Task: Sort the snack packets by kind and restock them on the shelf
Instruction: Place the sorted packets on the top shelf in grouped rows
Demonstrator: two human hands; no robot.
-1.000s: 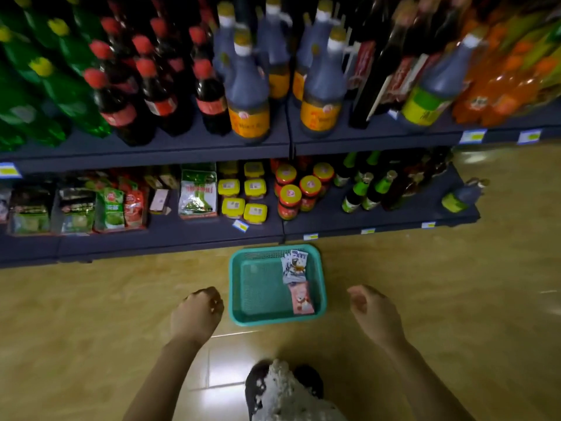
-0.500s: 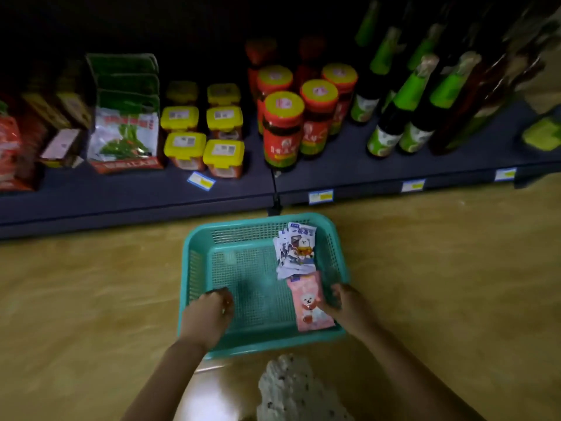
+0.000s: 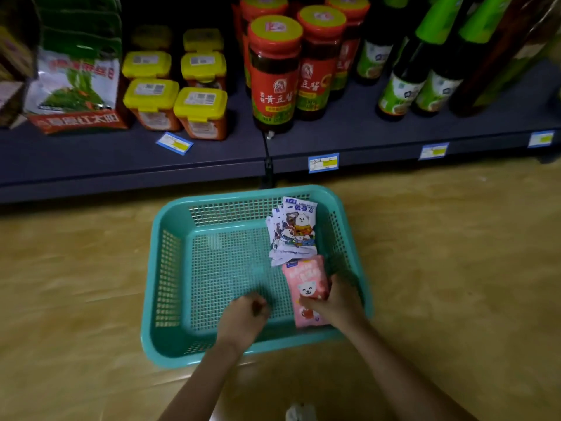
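Observation:
A teal mesh basket [image 3: 170,268] sits on the floor in front of the bottom shelf [image 3: 133,159]. Inside it, on the right, lies a fanned stack of white-and-blue snack packets [image 3: 293,232]. Just below them are pink snack packets [image 3: 305,278] with a cartoon face. My right hand [image 3: 337,302] is inside the basket with its fingers closed around the pink packets. My left hand [image 3: 244,314] hovers over the basket's mesh bottom, fingers curled in, holding nothing.
The dark bottom shelf holds a green-and-white bag [image 3: 76,86], yellow-lidded tubs [image 3: 176,95], red sauce jars [image 3: 274,74] and green-capped bottles [image 3: 403,83]. Price labels [image 3: 323,162] line its front edge. Tan floor lies on both sides of the basket.
The view has dropped closer to the basket. Both hands moved forward from the floor into the basket, and my right hand has closed on the pink packets.

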